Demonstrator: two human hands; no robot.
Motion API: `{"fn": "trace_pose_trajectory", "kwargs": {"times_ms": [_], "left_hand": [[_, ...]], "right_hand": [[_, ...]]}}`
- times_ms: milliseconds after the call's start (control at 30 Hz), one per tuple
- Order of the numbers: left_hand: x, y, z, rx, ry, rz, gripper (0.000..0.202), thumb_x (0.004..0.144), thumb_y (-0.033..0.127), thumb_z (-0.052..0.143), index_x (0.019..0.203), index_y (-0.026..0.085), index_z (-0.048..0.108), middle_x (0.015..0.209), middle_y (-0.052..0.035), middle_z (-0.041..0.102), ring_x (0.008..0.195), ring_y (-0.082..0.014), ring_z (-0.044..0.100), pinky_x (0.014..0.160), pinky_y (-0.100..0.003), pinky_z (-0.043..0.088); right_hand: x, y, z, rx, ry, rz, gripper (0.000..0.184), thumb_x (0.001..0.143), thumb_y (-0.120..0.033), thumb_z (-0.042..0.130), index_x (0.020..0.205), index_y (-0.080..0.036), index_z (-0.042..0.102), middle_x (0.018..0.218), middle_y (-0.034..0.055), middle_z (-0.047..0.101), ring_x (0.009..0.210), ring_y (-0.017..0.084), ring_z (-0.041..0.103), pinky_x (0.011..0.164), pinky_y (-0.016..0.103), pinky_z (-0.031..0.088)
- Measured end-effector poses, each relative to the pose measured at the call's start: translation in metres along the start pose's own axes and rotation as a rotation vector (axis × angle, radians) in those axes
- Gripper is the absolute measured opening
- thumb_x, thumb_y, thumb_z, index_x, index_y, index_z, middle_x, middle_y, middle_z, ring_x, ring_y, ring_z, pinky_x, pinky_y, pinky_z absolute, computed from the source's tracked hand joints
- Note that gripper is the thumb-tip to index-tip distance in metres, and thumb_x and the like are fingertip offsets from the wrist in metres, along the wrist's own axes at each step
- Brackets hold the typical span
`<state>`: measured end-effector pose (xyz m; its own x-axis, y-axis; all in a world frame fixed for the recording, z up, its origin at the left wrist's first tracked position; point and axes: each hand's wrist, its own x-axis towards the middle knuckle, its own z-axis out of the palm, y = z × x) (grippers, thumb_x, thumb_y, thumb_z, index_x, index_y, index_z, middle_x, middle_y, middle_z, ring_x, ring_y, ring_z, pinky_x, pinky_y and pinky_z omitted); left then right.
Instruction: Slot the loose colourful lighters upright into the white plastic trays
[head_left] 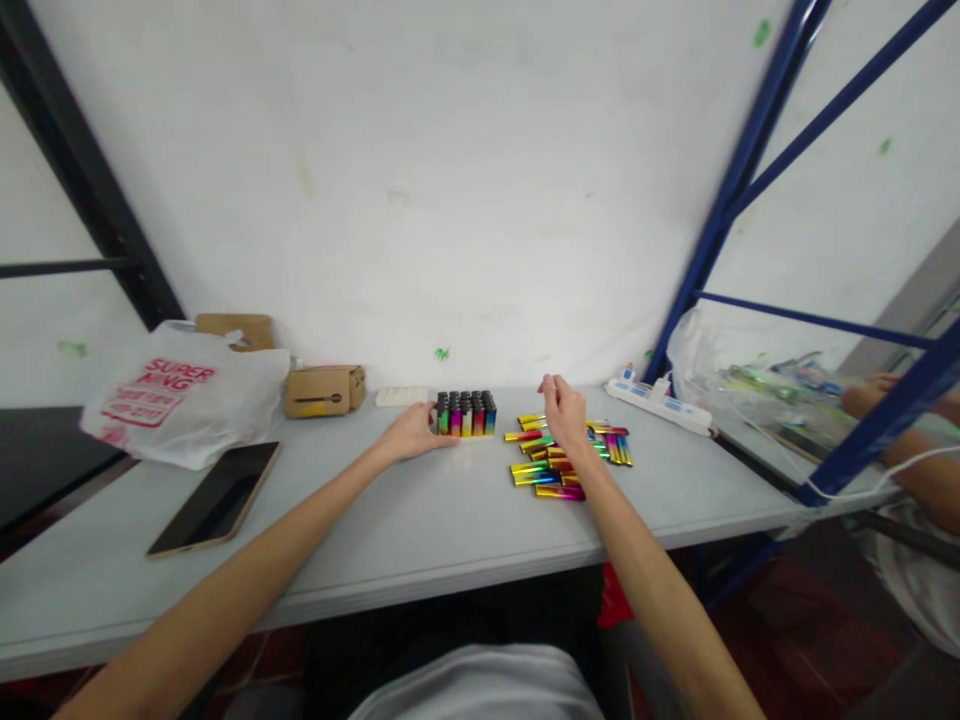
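A tray of upright rainbow-coloured lighters (466,413) stands on the grey table (420,520). My left hand (411,434) rests on the table against the tray's left side, fingers curled onto it. A loose pile of rainbow lighters (556,470) lies flat to the right. My right hand (564,414) hovers above that pile with its fingertips pinched together; whether they hold anything is too small to make out.
A phone (217,496) lies at the left, behind it a white plastic bag (180,396) and a small cardboard box (324,390). A white power strip (660,402) sits at the right, by a blue rack frame (720,220). Another person's arm (900,400) shows at far right.
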<state>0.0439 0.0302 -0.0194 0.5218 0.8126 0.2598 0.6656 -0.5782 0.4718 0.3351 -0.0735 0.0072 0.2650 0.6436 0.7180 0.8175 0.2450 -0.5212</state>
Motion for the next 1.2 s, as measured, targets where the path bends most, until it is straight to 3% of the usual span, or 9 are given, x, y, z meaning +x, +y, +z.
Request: {"fn": "trace_pose_trajectory", "kwargs": {"times_ms": [267,400,567,667,767,867,933,1033,1200], "left_hand": [[0.074,0.006,0.018,0.105,0.040,-0.222,0.075,0.067,0.065,0.074,0.121,0.017,0.055,0.114,-0.0177,0.069,0.103,-0.0361,0.066,0.076,-0.035,0.050],[0.091,-0.005,0.018,0.203,0.099,-0.373,0.082,0.066,0.071,0.073,0.119,0.012,0.053,0.113,-0.0224,0.068,0.101,-0.0349,0.067,0.072,-0.032,0.049],[0.099,-0.012,0.018,0.266,0.066,-0.334,0.062,0.073,0.070,0.071,0.099,0.014,0.064,0.099,-0.0176,0.071,0.097,-0.0320,0.067,0.074,-0.033,0.049],[0.092,-0.004,0.025,0.279,0.076,-0.307,0.052,0.080,0.063,0.069,0.097,0.013,0.065,0.096,-0.0174,0.071,0.094,-0.0317,0.067,0.076,-0.034,0.050],[0.072,0.010,0.033,0.300,0.128,-0.245,0.043,0.090,0.053,0.058,0.108,0.013,0.063,0.111,-0.0200,0.066,0.105,-0.0333,0.063,0.084,-0.038,0.049],[0.042,0.013,0.030,0.363,0.189,-0.051,0.036,0.094,0.046,0.050,0.112,0.017,0.061,0.121,-0.0170,0.060,0.120,-0.0332,0.053,0.099,-0.043,0.044],[0.024,0.000,0.018,0.436,0.226,0.072,0.038,0.093,0.048,0.048,0.110,0.016,0.061,0.119,-0.0182,0.059,0.120,-0.0348,0.051,0.103,-0.046,0.042],[0.005,-0.038,-0.011,0.526,0.271,0.009,0.047,0.091,0.044,0.048,0.124,0.010,0.056,0.131,-0.0223,0.053,0.126,-0.0385,0.046,0.106,-0.051,0.039],[-0.018,-0.091,-0.041,0.417,0.033,0.024,0.054,0.093,0.044,0.039,0.134,0.011,0.054,0.144,-0.0156,0.052,0.137,-0.0316,0.041,0.120,-0.044,0.027]], "right_hand": [[-0.003,-0.003,0.010,0.036,-0.100,-0.026,0.044,0.101,-0.050,0.032,0.087,-0.020,0.061,0.058,-0.0016,0.054,0.051,0.014,0.048,0.058,0.025,0.032],[-0.003,-0.003,0.011,0.064,-0.081,-0.028,0.038,0.101,-0.047,0.034,0.096,-0.020,0.060,0.053,-0.0050,0.048,0.048,0.013,0.044,0.056,0.025,0.029],[-0.003,-0.002,0.011,0.089,-0.084,-0.006,0.035,0.100,-0.046,0.036,0.096,-0.020,0.059,0.051,-0.0067,0.044,0.046,0.013,0.042,0.055,0.025,0.027],[-0.002,-0.001,0.011,0.085,-0.045,0.012,0.036,0.101,-0.046,0.035,0.097,-0.020,0.059,0.051,-0.0071,0.044,0.047,0.013,0.042,0.056,0.025,0.027],[-0.001,0.002,0.010,0.063,0.006,0.043,0.037,0.101,-0.046,0.034,0.102,-0.019,0.059,0.051,-0.0070,0.044,0.047,0.014,0.043,0.057,0.025,0.027],[0.000,0.006,0.009,0.045,0.030,0.082,0.037,0.101,-0.045,0.034,0.104,-0.019,0.059,0.052,-0.0067,0.045,0.048,0.014,0.044,0.057,0.025,0.027],[0.001,0.009,0.009,0.037,0.031,0.098,0.037,0.101,-0.046,0.034,0.104,-0.019,0.059,0.052,-0.0066,0.045,0.049,0.015,0.044,0.057,0.025,0.028],[0.002,0.010,0.009,0.030,0.024,0.115,0.039,0.100,-0.049,0.034,0.104,-0.019,0.059,0.050,-0.0067,0.045,0.049,0.015,0.045,0.058,0.026,0.028],[-0.001,0.004,0.010,0.041,0.066,0.169,0.043,0.098,-0.057,0.037,0.103,-0.019,0.057,0.048,-0.0081,0.043,0.046,0.016,0.046,0.057,0.026,0.030]]}}
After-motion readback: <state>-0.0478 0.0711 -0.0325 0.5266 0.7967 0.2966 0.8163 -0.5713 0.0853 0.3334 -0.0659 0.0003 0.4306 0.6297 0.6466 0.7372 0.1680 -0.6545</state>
